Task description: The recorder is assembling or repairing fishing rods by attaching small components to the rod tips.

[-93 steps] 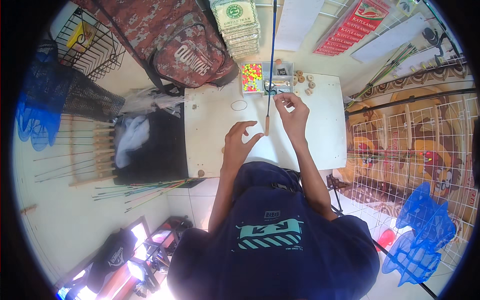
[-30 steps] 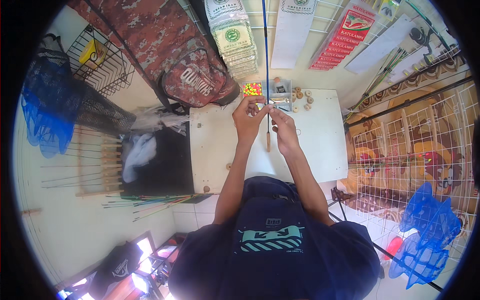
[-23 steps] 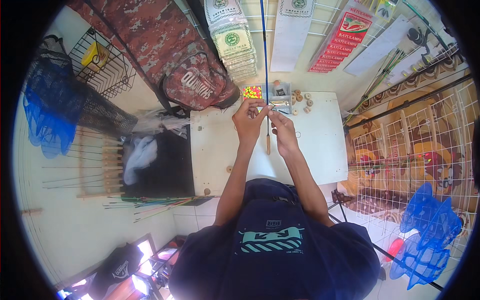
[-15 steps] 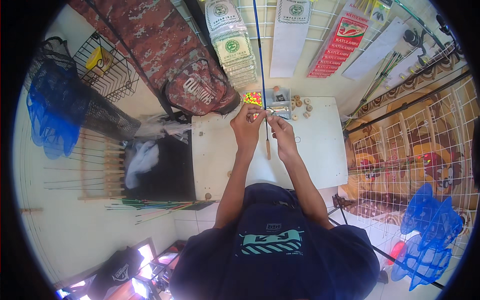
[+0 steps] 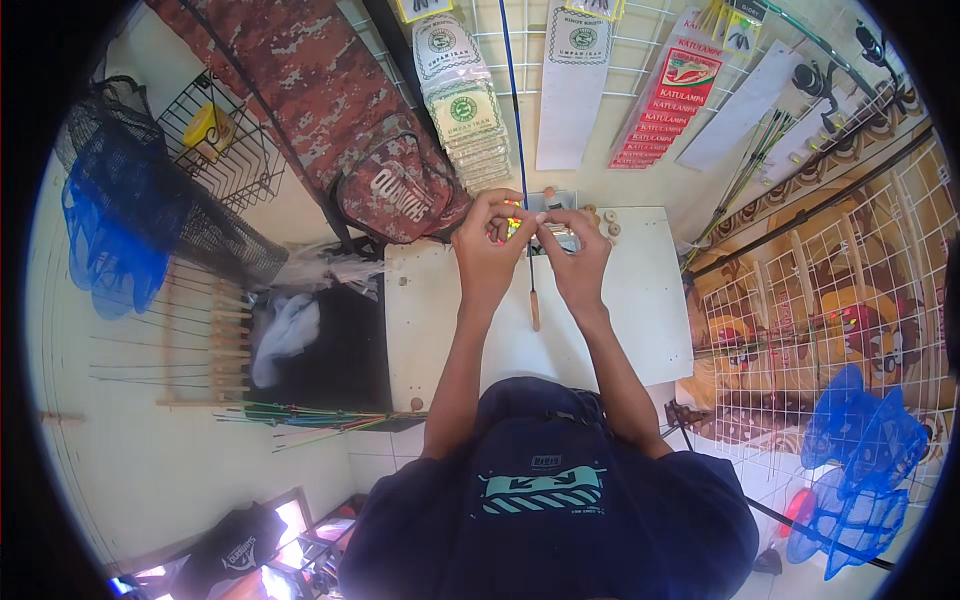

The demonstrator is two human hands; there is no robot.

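Both my hands are raised over the white table (image 5: 430,330), their fingertips nearly meeting. My left hand (image 5: 490,245) pinches with thumb and index finger, the other fingers curled. In a similar pinch, my right hand (image 5: 578,255) faces it from the right. Whatever lies between the fingertips is too small to make out. Between the hands runs a thin dark blue fishing rod (image 5: 516,110), its light brown handle (image 5: 535,310) toward me. Behind the fingers, partly hidden, is a grey compartment tray (image 5: 568,198) with bright yellow and pink small pieces (image 5: 514,225).
Several round tan rings (image 5: 613,228) lie right of the tray. A reddish camouflage bag (image 5: 400,185) leans at the back left. Hanging packets (image 5: 465,115) and red packets (image 5: 680,90) cover the wall grid. Blue nets (image 5: 860,430) hang at the right.
The view has shifted slightly. My hands have turned so the fingertips point more toward each other, and they cover more of the tray.
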